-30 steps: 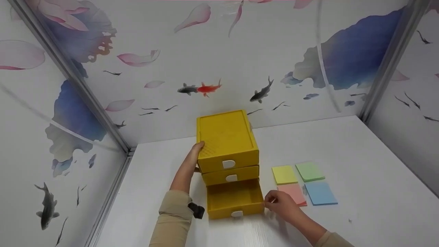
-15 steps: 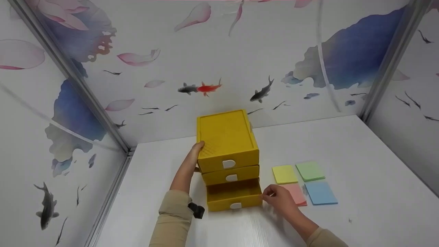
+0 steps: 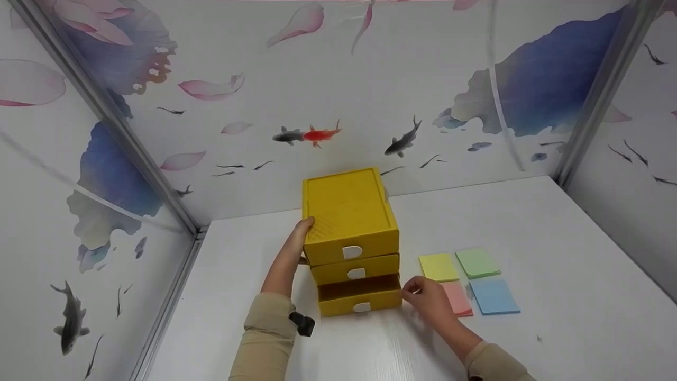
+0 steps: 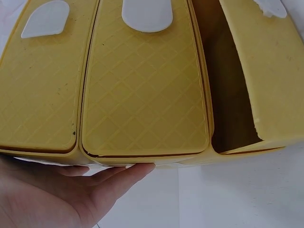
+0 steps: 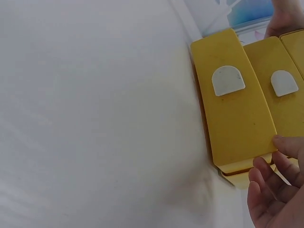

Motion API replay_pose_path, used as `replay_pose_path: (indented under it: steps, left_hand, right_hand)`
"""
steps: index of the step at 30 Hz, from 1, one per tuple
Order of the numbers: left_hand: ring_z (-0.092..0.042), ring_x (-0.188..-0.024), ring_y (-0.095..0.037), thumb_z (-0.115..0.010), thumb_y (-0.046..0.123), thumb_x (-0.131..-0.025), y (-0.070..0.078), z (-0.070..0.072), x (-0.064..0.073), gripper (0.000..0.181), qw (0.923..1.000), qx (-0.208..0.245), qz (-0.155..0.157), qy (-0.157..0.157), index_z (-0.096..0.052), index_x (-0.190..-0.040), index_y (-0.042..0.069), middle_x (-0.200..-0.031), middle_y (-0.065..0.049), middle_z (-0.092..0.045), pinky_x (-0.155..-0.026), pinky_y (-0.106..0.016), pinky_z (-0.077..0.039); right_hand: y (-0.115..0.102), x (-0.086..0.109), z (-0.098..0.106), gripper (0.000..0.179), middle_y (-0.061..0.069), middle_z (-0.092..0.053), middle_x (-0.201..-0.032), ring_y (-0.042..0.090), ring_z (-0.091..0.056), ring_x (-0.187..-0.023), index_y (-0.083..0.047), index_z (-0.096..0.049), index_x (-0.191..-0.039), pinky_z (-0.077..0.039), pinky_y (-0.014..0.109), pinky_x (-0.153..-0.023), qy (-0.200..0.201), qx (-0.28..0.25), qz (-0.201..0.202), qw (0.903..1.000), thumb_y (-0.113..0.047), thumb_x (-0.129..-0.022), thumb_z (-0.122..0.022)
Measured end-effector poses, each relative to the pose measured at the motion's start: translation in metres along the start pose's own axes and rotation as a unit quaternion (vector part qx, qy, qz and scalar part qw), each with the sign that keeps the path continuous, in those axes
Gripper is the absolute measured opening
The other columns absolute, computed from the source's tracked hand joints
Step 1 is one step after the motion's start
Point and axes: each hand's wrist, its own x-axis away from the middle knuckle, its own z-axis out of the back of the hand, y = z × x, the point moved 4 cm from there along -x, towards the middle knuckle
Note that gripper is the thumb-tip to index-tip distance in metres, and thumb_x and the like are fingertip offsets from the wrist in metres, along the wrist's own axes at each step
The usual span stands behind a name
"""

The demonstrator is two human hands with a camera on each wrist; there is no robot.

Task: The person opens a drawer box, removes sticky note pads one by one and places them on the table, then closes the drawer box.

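Note:
A yellow drawer cabinet (image 3: 346, 209) with white handles stands against the back wall. Its bottom drawer (image 3: 338, 307) is partly pulled out, showing a dark gap; the two drawers above are closed. My left hand (image 3: 292, 248) rests on the cabinet's left side, thumb at the top edge. In the left wrist view, the fingers (image 4: 126, 178) lie fairly straight along that side. At the bottom drawer's front right corner, my right hand (image 3: 429, 299) pinches the edge. The right wrist view shows the thumb (image 5: 287, 144) on the drawer's front edge and curled fingers at its side.
Right of the cabinet lie yellow (image 3: 439, 267), green (image 3: 478, 262), pink (image 3: 458, 299) and blue (image 3: 494, 297) sticky note pads on the white table (image 3: 571, 254). The right hand partly covers the pink pad. Patterned walls enclose the table.
The bottom drawer has slid inward, narrowing its opening. My right hand has moved with it, away from me and slightly left. My left hand has stayed on the cabinet.

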Motion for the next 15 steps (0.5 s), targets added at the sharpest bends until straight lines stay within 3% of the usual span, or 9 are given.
replay_pose_path:
  steps: [8, 15]
  left_hand:
    - [-0.062, -0.108, -0.026, -0.057, 0.046, -0.094, 0.008, -0.008, 0.013, 0.062, 0.9999, -0.015, -0.008, -0.003, -0.045, -0.139, 0.005, -0.123, -0.016, -0.060, -0.089, -0.038, -0.052]
    - [-0.062, -0.107, -0.026, -0.056, 0.043, -0.094, -0.004, 0.008, -0.006, 0.059, 0.9997, -0.023, 0.000, 0.008, -0.046, -0.138, 0.006, -0.123, -0.016, -0.059, -0.088, -0.038, -0.053]
  right_hand:
    - [-0.001, -0.006, -0.003, 0.005, 0.002, -0.061, -0.082, 0.020, -0.053, -0.075, -0.008, -0.067, -0.090, -0.050, 0.030, -0.065, 0.022, -0.004, 0.009, 0.9997, -0.011, -0.088, -0.071]
    - [-0.004, -0.011, -0.005, 0.009, 0.002, -0.059, -0.077, 0.019, -0.052, -0.071, -0.009, -0.066, -0.086, -0.046, 0.030, -0.060, 0.039, 0.022, 0.028, 0.9986, -0.012, -0.086, -0.074]
